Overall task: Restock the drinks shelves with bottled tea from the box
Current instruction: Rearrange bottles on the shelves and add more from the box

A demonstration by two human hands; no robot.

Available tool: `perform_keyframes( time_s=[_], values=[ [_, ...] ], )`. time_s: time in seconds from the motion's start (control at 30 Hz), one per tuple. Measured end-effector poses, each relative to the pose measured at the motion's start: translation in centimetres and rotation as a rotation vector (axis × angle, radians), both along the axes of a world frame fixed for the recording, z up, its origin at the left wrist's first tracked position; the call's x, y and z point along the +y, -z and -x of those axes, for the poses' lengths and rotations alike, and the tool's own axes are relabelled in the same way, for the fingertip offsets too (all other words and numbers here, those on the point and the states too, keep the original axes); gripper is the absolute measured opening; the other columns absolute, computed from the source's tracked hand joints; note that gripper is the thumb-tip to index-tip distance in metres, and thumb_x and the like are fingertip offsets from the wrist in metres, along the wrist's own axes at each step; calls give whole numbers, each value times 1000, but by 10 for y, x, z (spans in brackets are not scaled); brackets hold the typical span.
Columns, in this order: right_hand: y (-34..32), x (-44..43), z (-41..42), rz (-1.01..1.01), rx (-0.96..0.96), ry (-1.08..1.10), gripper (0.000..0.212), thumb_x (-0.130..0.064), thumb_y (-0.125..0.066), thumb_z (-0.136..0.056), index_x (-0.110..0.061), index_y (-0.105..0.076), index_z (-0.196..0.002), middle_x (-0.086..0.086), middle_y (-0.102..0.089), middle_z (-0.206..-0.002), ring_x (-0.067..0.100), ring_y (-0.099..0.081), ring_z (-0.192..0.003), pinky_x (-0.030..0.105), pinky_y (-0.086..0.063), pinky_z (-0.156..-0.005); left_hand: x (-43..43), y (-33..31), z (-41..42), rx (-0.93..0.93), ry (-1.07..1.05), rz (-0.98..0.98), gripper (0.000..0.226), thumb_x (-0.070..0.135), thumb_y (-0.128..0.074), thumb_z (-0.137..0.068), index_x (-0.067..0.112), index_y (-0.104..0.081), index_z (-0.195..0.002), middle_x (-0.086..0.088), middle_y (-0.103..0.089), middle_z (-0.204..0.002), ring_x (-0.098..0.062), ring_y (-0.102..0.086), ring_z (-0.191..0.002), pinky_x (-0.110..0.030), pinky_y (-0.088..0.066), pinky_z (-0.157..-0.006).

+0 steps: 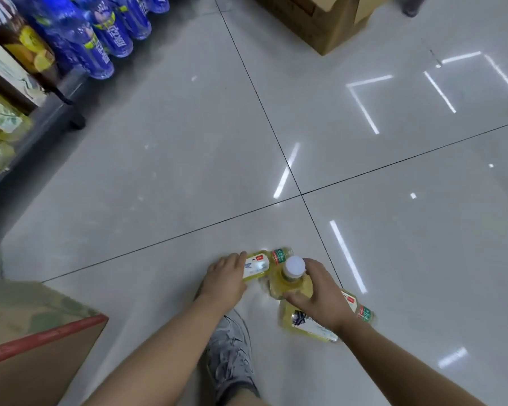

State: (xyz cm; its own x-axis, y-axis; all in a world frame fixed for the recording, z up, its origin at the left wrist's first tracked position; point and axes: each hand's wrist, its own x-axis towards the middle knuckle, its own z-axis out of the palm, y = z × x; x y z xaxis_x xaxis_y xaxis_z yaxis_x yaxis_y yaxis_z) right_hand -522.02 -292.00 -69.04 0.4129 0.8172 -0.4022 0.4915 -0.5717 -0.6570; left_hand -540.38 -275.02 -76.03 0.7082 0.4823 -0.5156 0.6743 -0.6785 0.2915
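6 o'clock, on the floor (pixel 188 171): left hand (pixel 226 276) wraps the lying bottle (pixel 258 266). Right hand (pixel 317 291) grips the upright bottle (pixel 291 281) at its shoulder. Likely gathering both for one trip. Third bottle (pixel 314 323) lies flat under the right wrist. Box (pixel 27 341) at 8 o'clock. Shelves (pixel 56 104) at 10, blue bottles (pixel 100 39) at the front. Glossy grey tile mirrors the ceiling lights.

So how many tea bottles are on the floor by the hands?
3. A toppled bottle gripped by the left hand, an upright bottle in the right hand, a third bottle lying under that wrist. More may be hidden.
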Motion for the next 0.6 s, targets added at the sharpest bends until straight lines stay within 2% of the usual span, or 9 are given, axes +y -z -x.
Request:
perform_keyframes(
  time_s=[0.07,0.13,0.2,0.27,0.4,0.5,0.6],
  values=[
    [9,12,13,6,33,54,71,-46,-81,-70,-32,-49,-133,-16,-53,-126,-1,-49,-116,18,-40,-98,-1,15,-1,31,-6,-19,81,41,-65,-88,16,-23,-153,-4,-42,-143,-26,-44,-127,-37,-38,-106],
    [19,27,24,26,88,169,65,-41,-83,-69,-39,-50,-125,-15,-61,-116,1,-60,-105,23,-50,-89,1,26,-3,40,-19,-21,71,38,-64,-85,15,-32,-144,-5,-46,-137,-26,-45,-121,-35,-40,-102],
    [28,45,27,59,124,285,55,-39,-83,-69,-46,-48,-112,-19,-67,-101,0,-67,-88,18,-55,-71,5,32,-6,33,-74,21,63,36,-65,-79,15,-38,-132,-6,-49,-129,-27,-48,-115,-35,-44,-96],
    [30,61,24,81,133,330,51,-45,-82,-68,-44,-48,-105,-24,-68,-92,-7,-65,-82,9,-47,-64,10,30,-4,14,-225,107,60,37,-67,-75,14,-39,-123,-8,-51,-122,-28,-54,-107,-36,-49,-87],
    [18,88,24,72,209,329,61,-54,-82,-66,-40,-48,-115,-19,-68,-99,-3,-64,-90,21,-49,-74,28,10,13,-67,-503,201,62,45,-68,-73,18,-32,-115,-7,-53,-115,-32,-62,-100,-34,-48,-70],
    [-11,114,30,4,279,318,66,-61,-82,-61,-40,-48,-114,-17,-69,-100,0,-67,-89,23,-54,-74,50,-28,29,-143,-629,204,65,46,-70,-72,19,-33,-117,-6,-53,-115,-33,-63,-100,-31,-44,-69],
    [-57,141,43,-103,353,297,69,-62,-84,-59,-39,-49,-114,-15,-69,-102,0,-69,-85,25,-58,-75,70,-88,46,-235,-725,169,60,43,-72,-71,20,-36,-113,-4,-54,-111,-31,-63,-97,-31,-48,-71]
  ],
)
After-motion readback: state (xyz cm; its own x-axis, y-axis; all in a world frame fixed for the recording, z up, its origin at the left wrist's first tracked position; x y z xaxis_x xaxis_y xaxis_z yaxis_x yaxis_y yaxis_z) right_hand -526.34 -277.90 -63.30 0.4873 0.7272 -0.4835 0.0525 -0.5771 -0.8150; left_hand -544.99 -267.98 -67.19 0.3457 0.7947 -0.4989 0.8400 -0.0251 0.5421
